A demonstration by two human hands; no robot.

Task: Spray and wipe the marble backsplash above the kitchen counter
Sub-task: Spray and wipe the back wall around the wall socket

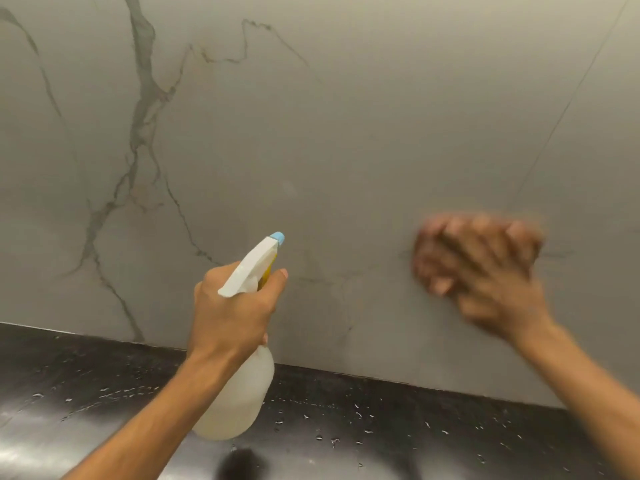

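With the left hand [235, 306] clenched around the translucent white spray bottle [239, 393] at lower centre, the blurred right hand [481, 268], grip unreadable, rubs the grey veined marble backsplash [346, 133] at right; runoff could streak toward the wet black counter [381, 427].

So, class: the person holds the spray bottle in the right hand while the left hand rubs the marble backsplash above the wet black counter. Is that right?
Not quite: the hands are swapped. The head view shows the spray bottle gripped in the left hand, while the blurred right hand rubs the marble backsplash. The rest holds: the black counter below is dotted with droplets.
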